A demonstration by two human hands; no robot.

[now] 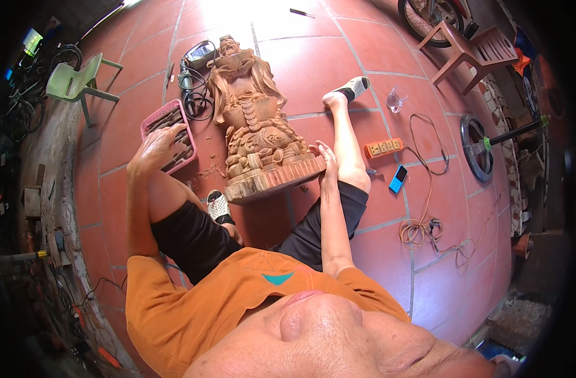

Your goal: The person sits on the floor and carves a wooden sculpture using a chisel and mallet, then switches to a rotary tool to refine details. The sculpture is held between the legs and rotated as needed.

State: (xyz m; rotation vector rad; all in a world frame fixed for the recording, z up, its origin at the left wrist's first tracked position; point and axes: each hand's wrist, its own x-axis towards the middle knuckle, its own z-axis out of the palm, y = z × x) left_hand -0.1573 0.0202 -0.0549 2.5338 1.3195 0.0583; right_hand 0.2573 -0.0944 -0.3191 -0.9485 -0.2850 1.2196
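Note:
A carved wooden statue [253, 113] lies on its back between my legs, its thick round base [275, 178] nearest to me. My right hand [328, 159] rests against the right edge of that base, its fingers apart and not wrapped round it. On the left, my left hand [160, 146] reaches over the near side of a pink basket [144, 126]. Its fingers are stretched over several slim, dark carving tools [168, 120] lying in the basket. I see nothing held in that hand, though its fingertips partly blend with the tools.
Beyond the basket lies a corded power tool [186, 82]. An orange power strip [384, 148], a blue phone [397, 179] and a looped cord [420, 233] lie right. A glass [395, 101] stands near my right foot. Green [80, 82] and brown [474, 53] chairs stand farther off.

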